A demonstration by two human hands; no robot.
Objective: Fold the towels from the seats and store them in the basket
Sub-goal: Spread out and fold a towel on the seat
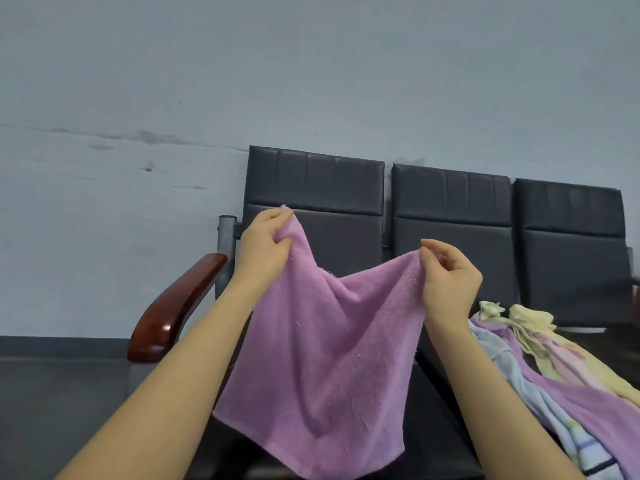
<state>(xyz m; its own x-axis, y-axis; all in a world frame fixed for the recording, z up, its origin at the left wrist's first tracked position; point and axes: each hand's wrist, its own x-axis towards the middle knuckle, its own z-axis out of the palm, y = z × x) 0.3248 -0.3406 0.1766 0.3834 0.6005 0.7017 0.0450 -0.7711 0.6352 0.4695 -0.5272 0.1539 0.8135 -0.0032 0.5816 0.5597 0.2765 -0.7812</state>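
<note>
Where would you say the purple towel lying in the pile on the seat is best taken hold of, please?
Probably along its near long edge, reached from the front and above. The purple towel lies stretched toward the viewer, its far end tucked beneath the yellow towel, so the near part is the freest to pinch.

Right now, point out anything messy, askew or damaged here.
The unfolded towels lie in a crumpled heap on the seat at right. The purple towel, pinched by the left hand and right hand, sags unevenly and sheds loose threads. The wall looks scuffed.
</note>
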